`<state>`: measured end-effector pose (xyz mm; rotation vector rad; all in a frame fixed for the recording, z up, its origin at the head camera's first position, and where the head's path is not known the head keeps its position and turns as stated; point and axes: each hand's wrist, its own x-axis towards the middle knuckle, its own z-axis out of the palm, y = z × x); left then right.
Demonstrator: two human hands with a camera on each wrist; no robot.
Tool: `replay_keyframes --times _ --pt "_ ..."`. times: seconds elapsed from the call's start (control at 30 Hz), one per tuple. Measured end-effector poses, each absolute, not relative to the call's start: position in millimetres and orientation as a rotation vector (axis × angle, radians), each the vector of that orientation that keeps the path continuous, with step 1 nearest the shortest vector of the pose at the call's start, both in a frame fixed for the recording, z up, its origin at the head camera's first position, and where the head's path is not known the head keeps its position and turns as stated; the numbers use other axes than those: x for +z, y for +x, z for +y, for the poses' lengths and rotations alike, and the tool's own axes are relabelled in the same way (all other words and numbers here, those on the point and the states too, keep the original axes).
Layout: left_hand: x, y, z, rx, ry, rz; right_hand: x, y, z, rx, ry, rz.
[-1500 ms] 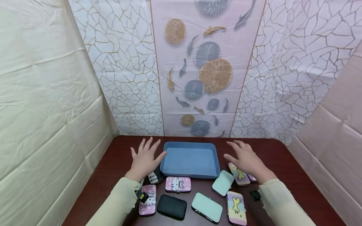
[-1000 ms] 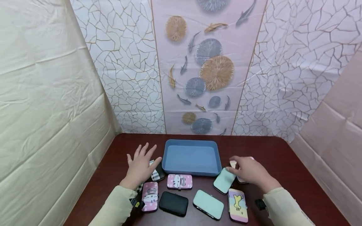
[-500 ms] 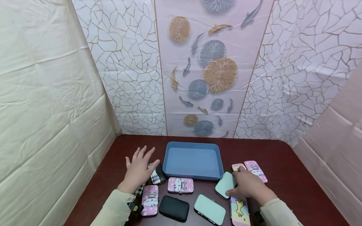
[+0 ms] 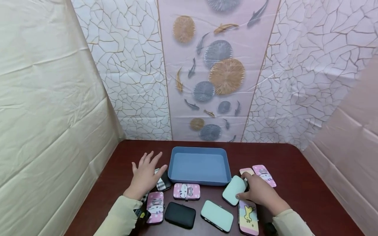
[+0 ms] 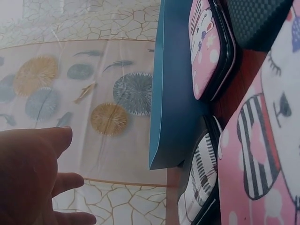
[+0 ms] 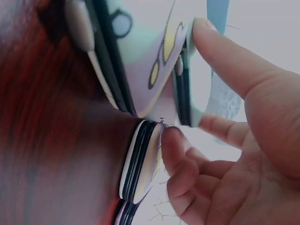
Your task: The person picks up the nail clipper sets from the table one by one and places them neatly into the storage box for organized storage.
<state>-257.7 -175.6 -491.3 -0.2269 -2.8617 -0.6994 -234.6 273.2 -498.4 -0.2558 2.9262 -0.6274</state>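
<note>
My right hand [image 4: 260, 192] pinches a small mint-green clasp case [image 4: 232, 190] at its edges, thumb on the near side and forefinger on the far side. In the right wrist view the thumb lies at one edge of that mint case [image 6: 184, 101], a finger at the other. Beneath the same hand lie a giraffe-print case [image 4: 248, 216] and a partly covered yellow-and-pink case [image 4: 245, 170]. My left hand [image 4: 143, 180] hovers with spread fingers and holds nothing. Near its thumb is a black-and-white plaid case [image 4: 161, 184], partly hidden; a pink cartoon case [image 4: 155, 207] lies by the wrist.
A shallow blue tray [image 4: 198, 182] stands at the table's middle back. In front of it lie another pink case [image 4: 186, 191], a black case [image 4: 180, 215] and a second mint-green case [image 4: 217, 216]. One more pink case [image 4: 264, 175] lies at the right. Fabric walls enclose the table.
My right hand has come down from above the right-hand cases and moved toward me, and now grips the mint-green case. The left hand has drifted slightly left and down, staying spread.
</note>
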Motion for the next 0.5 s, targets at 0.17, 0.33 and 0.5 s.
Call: replay_keyframes --times 0.17,0.33,0.5 --pt "-495.3 -257.8 -180.2 -0.716 -0.215 -2.881 -499.6 -230.8 269.5 -0.843 -0.223 2.874" --pt "-499.9 -257.6 -181.5 -0.721 -0.219 -2.891 -507.0 -230.9 273.7 -0.986 -0.128 2.81" --pt "-499.2 -257.2 -182.6 -0.715 -0.218 -2.887 -508.3 -228.8 280.5 -1.337 -0.094 2.626"
